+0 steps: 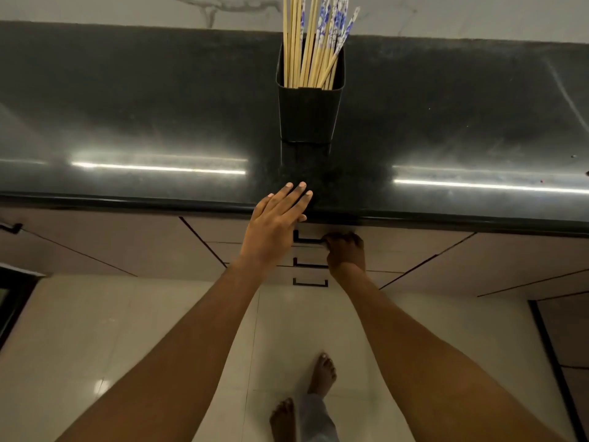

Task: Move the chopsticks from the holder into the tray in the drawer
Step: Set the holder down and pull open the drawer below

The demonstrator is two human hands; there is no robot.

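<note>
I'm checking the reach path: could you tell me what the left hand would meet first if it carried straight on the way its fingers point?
Probably the black chopstick holder: the left hand points across the bare dark countertop toward it, though depth is uncertain.

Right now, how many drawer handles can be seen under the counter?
3, stacked in one column: the top handle gripped by the right hand, the middle handle and the bottom handle. Others may be hidden behind the arms.
</note>
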